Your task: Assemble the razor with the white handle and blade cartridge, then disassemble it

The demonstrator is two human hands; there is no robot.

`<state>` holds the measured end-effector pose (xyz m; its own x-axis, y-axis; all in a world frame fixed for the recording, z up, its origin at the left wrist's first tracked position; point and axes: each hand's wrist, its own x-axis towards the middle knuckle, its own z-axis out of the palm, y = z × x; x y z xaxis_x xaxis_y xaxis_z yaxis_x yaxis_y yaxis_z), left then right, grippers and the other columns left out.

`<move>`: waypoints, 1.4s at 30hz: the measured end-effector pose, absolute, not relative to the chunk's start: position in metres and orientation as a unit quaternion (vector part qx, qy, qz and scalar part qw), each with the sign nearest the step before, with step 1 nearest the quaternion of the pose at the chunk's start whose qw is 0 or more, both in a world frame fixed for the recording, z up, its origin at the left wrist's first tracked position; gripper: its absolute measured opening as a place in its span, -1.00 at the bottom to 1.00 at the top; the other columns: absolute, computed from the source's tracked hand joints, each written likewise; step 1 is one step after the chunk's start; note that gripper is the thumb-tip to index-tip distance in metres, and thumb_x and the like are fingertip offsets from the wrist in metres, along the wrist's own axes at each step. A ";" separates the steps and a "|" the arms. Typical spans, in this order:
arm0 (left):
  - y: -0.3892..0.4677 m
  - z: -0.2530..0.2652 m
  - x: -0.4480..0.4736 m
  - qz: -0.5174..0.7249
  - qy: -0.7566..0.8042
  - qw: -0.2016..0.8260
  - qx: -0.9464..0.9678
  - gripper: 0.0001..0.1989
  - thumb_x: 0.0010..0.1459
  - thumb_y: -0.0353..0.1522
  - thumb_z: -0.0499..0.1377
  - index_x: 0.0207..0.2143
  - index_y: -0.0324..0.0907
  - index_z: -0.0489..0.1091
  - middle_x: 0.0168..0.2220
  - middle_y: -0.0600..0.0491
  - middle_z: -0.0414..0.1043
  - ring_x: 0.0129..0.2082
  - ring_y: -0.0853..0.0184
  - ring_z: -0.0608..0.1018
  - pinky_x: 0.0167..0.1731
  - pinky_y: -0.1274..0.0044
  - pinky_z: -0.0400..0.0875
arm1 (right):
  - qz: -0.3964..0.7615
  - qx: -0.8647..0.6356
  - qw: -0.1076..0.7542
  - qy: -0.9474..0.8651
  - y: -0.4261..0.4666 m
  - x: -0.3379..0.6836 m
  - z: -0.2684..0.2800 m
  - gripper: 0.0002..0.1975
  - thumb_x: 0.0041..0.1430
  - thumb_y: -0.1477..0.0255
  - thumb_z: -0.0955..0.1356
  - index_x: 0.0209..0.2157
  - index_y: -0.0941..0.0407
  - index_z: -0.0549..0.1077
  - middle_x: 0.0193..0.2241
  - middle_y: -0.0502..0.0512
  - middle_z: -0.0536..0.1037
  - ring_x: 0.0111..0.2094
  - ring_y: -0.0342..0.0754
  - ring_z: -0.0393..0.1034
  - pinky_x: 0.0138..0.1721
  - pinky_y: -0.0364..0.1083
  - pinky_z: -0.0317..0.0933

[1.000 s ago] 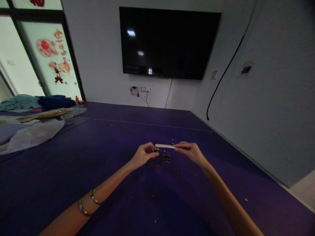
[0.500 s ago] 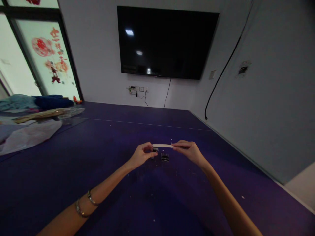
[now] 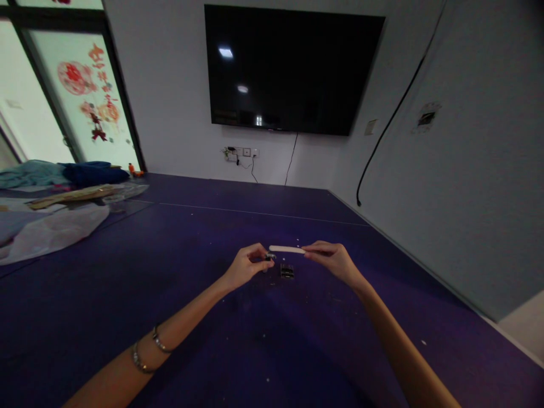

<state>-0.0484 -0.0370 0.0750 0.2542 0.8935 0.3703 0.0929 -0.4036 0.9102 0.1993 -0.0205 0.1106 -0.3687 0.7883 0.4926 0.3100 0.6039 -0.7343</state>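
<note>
My left hand [image 3: 249, 263] is closed in a pinch on a small dark and silver piece [image 3: 268, 257], too small to name. In my right hand [image 3: 334, 260], thumb and fingers grip one end of a pale, flat stick with rounded ends [image 3: 287, 249]. The stick lies nearly level and points left. Its free end is beside my left fingertips, just above the small piece; whether it touches cannot be made out. Below the stick, a small dark rectangular object with a clear edge [image 3: 287, 271] sits on the purple surface [image 3: 191, 340].
Small white bits are scattered over the surface. At the left lie a clear plastic sheet [image 3: 63, 232], a tan strip [image 3: 76, 196] and blue cloth [image 3: 96, 173]. A television [image 3: 293, 68] is on the wall, and a black cable [image 3: 386, 122] hangs at the right.
My right hand and the stick have shifted slightly right, so the stick's free end is farther from my left fingers. My left hand keeps its pinch. The whole view has moved a little.
</note>
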 end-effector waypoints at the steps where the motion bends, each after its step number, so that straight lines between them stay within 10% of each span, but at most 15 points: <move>1: -0.037 0.075 -0.048 0.490 0.363 0.409 0.678 -0.81 -0.09 -0.34 0.26 -0.48 -0.22 0.30 -0.44 0.08 0.44 -0.41 0.41 0.47 -0.34 0.52 0.36 | 0.276 -0.349 0.435 -0.783 -0.020 0.199 0.111 -0.78 -0.04 0.29 0.40 -0.32 0.06 0.56 -0.36 0.10 0.55 -0.34 -0.05 0.41 -0.33 -0.09 0.27; 42: -0.056 0.076 -0.039 0.484 0.348 0.437 0.673 -0.82 -0.07 -0.34 0.25 -0.49 -0.23 0.30 -0.47 0.09 0.44 -0.48 0.43 0.46 -0.39 0.53 0.35 | 0.335 -0.356 0.383 -0.783 -0.018 0.215 0.108 -0.75 -0.10 0.26 0.43 -0.36 0.11 0.57 -0.37 0.10 0.56 -0.35 -0.06 0.41 -0.33 -0.11 0.26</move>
